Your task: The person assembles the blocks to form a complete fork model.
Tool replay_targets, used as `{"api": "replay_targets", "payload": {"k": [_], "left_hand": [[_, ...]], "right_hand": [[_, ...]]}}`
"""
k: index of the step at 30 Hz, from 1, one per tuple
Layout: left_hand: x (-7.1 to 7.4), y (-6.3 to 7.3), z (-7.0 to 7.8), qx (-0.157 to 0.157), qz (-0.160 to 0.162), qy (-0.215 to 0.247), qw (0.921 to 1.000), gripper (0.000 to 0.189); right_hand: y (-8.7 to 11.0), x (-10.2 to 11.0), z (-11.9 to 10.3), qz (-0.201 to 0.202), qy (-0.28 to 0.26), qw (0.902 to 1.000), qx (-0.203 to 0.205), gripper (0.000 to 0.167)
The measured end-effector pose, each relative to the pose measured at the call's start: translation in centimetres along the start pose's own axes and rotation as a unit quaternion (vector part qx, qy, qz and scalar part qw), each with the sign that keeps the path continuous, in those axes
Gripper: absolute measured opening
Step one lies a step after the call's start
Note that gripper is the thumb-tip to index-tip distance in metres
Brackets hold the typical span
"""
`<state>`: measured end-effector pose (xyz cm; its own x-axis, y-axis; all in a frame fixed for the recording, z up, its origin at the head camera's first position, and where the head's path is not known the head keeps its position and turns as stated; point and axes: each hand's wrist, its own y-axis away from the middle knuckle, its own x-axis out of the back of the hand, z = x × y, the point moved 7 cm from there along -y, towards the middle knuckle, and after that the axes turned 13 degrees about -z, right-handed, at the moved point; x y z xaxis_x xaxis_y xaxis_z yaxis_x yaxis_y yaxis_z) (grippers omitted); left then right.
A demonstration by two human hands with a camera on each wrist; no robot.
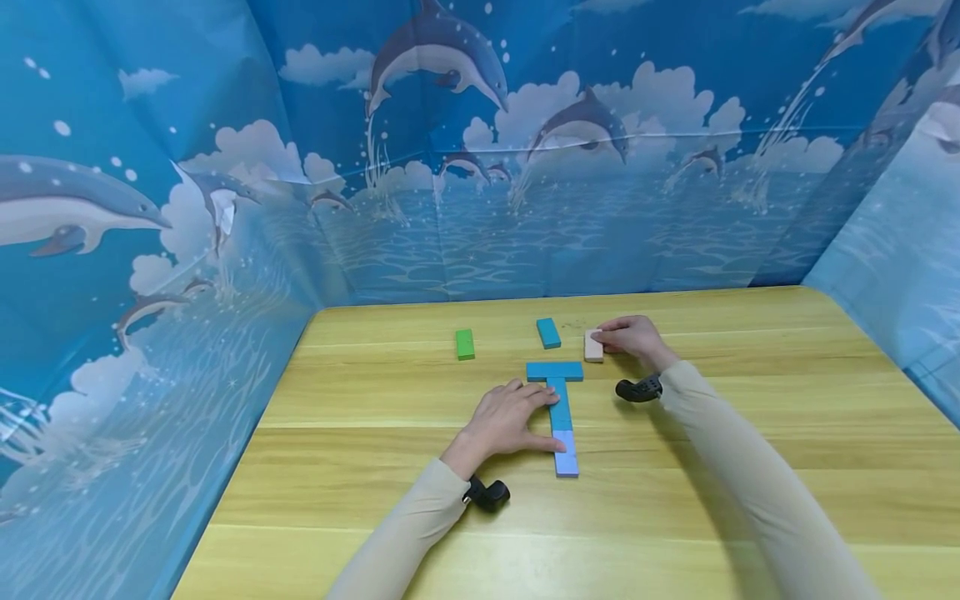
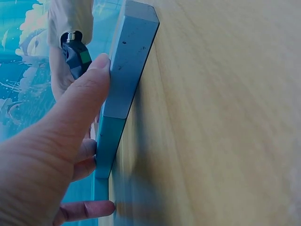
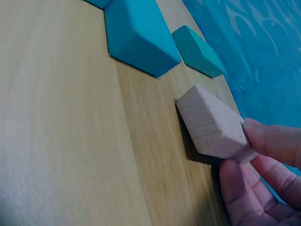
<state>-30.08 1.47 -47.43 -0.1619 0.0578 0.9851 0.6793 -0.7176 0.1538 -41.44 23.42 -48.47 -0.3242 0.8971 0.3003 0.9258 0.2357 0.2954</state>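
Note:
Three flat blocks make a T shape in the head view: a blue block [image 1: 536, 372] lies crosswise at the top, a teal block [image 1: 561, 415] forms the upper stem, and a lavender block [image 1: 567, 463] the lower end. My left hand [image 1: 504, 419] is spread beside the stem, its fingers touching the teal block. In the left wrist view, the thumb rests along the lavender block [image 2: 129, 61]. My right hand [image 1: 636, 338] pinches a pale pink block [image 1: 593, 350] by one end, right of the crossbar. The right wrist view shows this pink block [image 3: 211, 125] close over the wood, with a shadow beneath.
A green block [image 1: 465, 344] lies toward the back left of the wooden table [image 1: 375, 483]. Another teal block [image 1: 548, 332] lies behind the crossbar, left of the pink one. A dolphin-printed blue sheet [image 1: 465, 242] stands along the back and sides.

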Motion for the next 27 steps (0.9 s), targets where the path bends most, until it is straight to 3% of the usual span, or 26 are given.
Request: {"api": "replay_targets", "payload": {"k": [18, 27], "left_hand": [[-0.04, 0.07, -0.01, 0.000, 0.003, 0.001, 1.0000, 0.084], [-0.04, 0.08, -0.05, 0.001, 0.001, 0.004, 1.0000, 0.084]], "right_hand": [[-0.24, -0.61, -0.12, 0.008, 0.043, 0.9990, -0.013, 0.034], [0.57, -0.89, -0.78, -0.064, 0.112, 0.9916, 0.001, 0.052]]}}
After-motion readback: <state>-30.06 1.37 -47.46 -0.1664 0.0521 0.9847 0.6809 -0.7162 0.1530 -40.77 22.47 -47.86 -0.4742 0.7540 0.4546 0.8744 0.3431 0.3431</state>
